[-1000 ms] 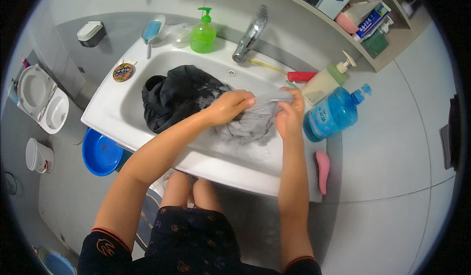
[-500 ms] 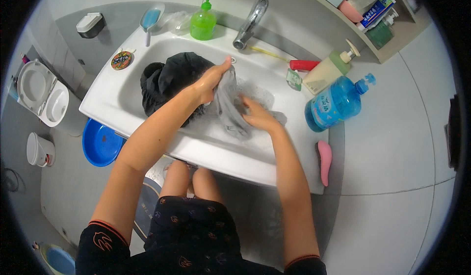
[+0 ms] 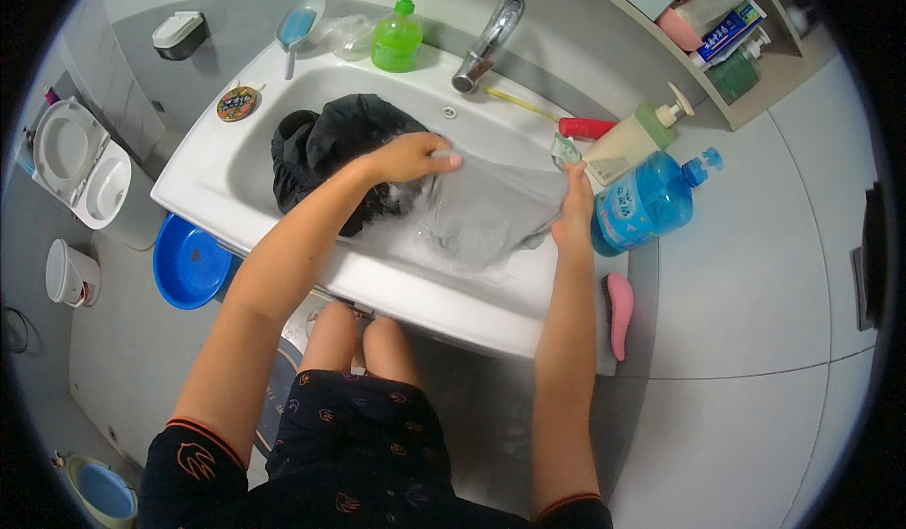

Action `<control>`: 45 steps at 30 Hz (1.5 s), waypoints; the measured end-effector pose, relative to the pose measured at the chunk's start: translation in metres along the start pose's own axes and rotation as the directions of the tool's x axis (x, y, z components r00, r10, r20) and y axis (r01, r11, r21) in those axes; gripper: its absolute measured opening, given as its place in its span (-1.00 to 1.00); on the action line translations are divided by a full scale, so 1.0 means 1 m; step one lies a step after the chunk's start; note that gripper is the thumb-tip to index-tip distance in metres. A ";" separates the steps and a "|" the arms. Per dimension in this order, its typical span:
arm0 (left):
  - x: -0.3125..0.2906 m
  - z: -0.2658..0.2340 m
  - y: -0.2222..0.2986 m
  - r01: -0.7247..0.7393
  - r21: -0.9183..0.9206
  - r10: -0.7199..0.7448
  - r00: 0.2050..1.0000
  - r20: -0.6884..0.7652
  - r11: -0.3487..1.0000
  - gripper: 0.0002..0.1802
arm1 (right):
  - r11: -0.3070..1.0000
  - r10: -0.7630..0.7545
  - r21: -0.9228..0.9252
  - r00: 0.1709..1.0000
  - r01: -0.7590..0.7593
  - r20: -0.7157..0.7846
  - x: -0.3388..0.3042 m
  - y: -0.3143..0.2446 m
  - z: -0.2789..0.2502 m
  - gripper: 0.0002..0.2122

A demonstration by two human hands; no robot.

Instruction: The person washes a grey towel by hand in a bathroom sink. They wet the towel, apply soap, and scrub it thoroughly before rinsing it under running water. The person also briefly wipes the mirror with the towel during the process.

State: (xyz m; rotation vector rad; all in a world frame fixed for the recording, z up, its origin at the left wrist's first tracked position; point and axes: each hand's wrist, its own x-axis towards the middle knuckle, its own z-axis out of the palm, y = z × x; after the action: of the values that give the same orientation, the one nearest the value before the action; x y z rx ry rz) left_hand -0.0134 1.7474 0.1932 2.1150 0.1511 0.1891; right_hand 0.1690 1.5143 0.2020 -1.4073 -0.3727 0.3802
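A wet grey cloth garment [image 3: 495,199] is stretched between my two hands over the white sink [image 3: 255,166]. My left hand [image 3: 411,158] grips its left upper edge, thumb and fingers closed on the fabric. At the sink's right side, my right hand [image 3: 572,210] pinches the other end. The lower part of the cloth hangs into suds in the basin. A bunched black garment [image 3: 354,137] lies in the left half of the basin, partly behind my left hand and forearm.
The chrome faucet [image 3: 489,38] stands behind the basin. Along the rim are a green pump bottle [image 3: 396,40], a cream pump bottle [image 3: 632,137], a blue bottle [image 3: 651,203] and a pink brush [image 3: 619,315]. A blue basin [image 3: 193,260] sits on the floor at left.
My right hand has moved up and right, and my left slightly down. The grey cloth, bunched before, is now spread wide between them. The black garment stays put.
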 end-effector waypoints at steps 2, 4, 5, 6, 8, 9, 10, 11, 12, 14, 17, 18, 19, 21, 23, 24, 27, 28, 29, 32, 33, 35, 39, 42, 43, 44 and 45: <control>0.001 -0.002 0.010 0.120 -0.525 -0.141 0.990 -0.001 0.843 -0.57 | 0.941 -0.069 -0.310 0.972 0.139 0.225 -0.014 -0.010 0.012 -0.54; -0.005 -0.006 0.027 0.158 -0.913 -0.320 0.947 0.033 0.376 -0.58 | 0.807 0.037 -0.526 0.867 0.268 0.497 -0.030 -0.014 0.024 -0.54; -0.004 -0.009 0.025 0.138 -0.930 -0.340 0.940 0.015 0.341 -0.55 | 0.724 0.152 -0.605 0.779 0.331 0.608 -0.034 -0.014 0.028 -0.53; -0.004 -0.010 0.023 0.131 -0.939 -0.343 0.939 0.016 0.317 -0.54 | 0.697 0.240 -0.654 0.765 0.293 0.598 -0.035 -0.010 0.029 -0.52; -0.002 -0.012 0.019 0.118 -0.957 -0.350 0.937 0.018 0.267 -0.52 | 0.627 0.409 -0.747 0.722 0.221 0.558 -0.033 0.000 0.030 -0.50; -0.001 -0.013 0.008 0.094 -0.949 -0.311 0.950 -0.005 0.301 -0.52 | 0.588 0.481 -0.796 0.730 0.141 0.485 -0.026 -0.003 0.032 -0.52; 0.000 -0.010 0.000 0.084 -0.954 -0.302 0.953 -0.007 0.288 -0.54 | 0.757 0.380 -0.654 0.823 -0.014 0.422 -0.025 0.001 0.030 -0.53; 0.001 -0.008 -0.008 0.074 -0.959 -0.292 0.956 -0.010 0.275 -0.56 | 0.884 0.298 -0.448 0.899 -0.133 0.320 -0.023 0.010 0.026 -0.55; 0.004 -0.005 -0.010 0.060 -0.964 -0.279 0.960 -0.015 0.259 -0.58 | 0.958 0.240 -0.203 0.952 -0.201 0.189 -0.022 0.014 0.024 -0.56; 0.008 0.010 -0.013 0.093 -0.973 -0.314 0.949 0.023 0.209 -0.58 | 0.868 0.356 0.256 0.892 -0.426 0.278 -0.009 0.014 0.024 -0.59; 0.015 0.034 -0.006 0.125 -0.986 -0.378 0.923 0.075 0.108 -0.67 | 0.983 0.159 0.105 0.985 -0.152 -0.063 -0.028 0.021 0.067 -0.57; 0.016 0.037 -0.005 0.131 -0.990 -0.448 0.889 0.092 0.056 -0.66 | 0.973 -0.167 -0.165 0.986 0.161 -0.019 -0.048 0.021 0.091 -0.58; 0.014 0.034 -0.016 0.187 -0.982 -0.331 0.929 0.167 0.028 -0.64 | 0.798 -0.455 -0.389 0.884 0.460 0.113 -0.072 0.013 0.116 -0.58; 0.013 0.028 -0.046 0.313 -0.950 -0.070 0.948 0.312 0.000 -0.59 | 0.515 -0.525 -0.491 0.712 0.702 0.467 -0.108 0.005 0.146 -0.56; 0.019 0.046 -0.063 0.275 -0.949 0.171 0.953 0.249 -0.151 -0.54 | 0.450 -0.433 -0.553 0.712 0.702 0.552 -0.112 0.016 0.155 -0.62; 0.022 0.056 -0.086 0.310 -0.896 0.581 0.811 0.074 -0.318 -0.53 | 0.394 -0.423 -0.599 0.717 0.697 0.554 -0.100 0.023 0.157 -0.64; 0.011 0.086 0.025 0.288 -0.949 -0.294 0.925 0.241 0.127 -0.51 | 0.776 -0.262 -0.607 0.963 0.169 -0.067 -0.041 0.026 0.121 -0.69; 0.013 0.082 0.016 0.259 -0.946 -0.383 0.908 0.169 0.196 -0.52 | 0.766 -0.341 -0.586 0.940 0.265 -0.020 -0.048 0.023 0.122 -0.70; 0.017 0.079 0.002 0.237 -0.934 -0.462 0.882 0.092 0.266 -0.54 | 0.747 -0.419 -0.560 0.908 0.358 0.022 -0.057 0.019 0.124 -0.71; 0.007 0.073 -0.022 0.242 -0.954 -0.404 0.902 0.154 0.177 -0.62 | 0.534 -0.433 -0.630 0.822 0.564 0.369 -0.107 0.011 0.158 -0.75; 0.003 0.068 -0.022 0.264 -0.958 -0.312 0.924 0.219 0.110 -0.66 | 0.535 -0.374 -0.665 0.852 0.521 0.366 -0.091 0.009 0.156 -0.76; -0.001 0.060 -0.001 0.346 -0.935 -0.275 0.910 0.311 0.085 -0.70 | 0.647 -0.323 -0.692 0.937 0.322 0.134 -0.055 0.019 0.137 -0.75; -0.005 0.061 0.019 0.372 -0.911 -0.409 0.870 0.276 0.176 -0.71 | 0.542 -0.549 -0.648 0.809 0.535 0.209 -0.086 0.018 0.145 -0.78; -0.001 0.054 -0.041 0.334 -0.939 -0.154 0.935 0.319 0.083 -0.70 | 0.374 -0.536 -0.544 0.653 0.751 0.534 -0.126 0.014 0.169 -0.81; 0.000 0.055 -0.045 0.343 -0.936 -0.080 0.938 0.337 0.074 -0.70 | 0.318 -0.570 -0.553 0.622 0.770 0.537 -0.113 0.021 0.169 -0.83; 0.006 0.058 -0.047 0.351 -0.931 -0.055 0.936 0.347 0.099 -0.70 | 0.419 -0.555 -0.616 0.725 0.667 0.408 -0.093 0.021 0.164 -0.83; 0.006 0.061 -0.044 0.361 -0.922 -0.080 0.932 0.353 0.140 -0.70 | 0.520 -0.518 -0.653 0.811 0.550 0.270 -0.072 0.018 0.156 -0.84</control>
State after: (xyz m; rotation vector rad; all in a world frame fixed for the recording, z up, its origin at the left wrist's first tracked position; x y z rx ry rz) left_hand 0.0027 1.7206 0.1244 0.6921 0.1461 -0.1424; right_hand 0.0313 1.6192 0.2024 -1.9370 -1.0537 -0.3091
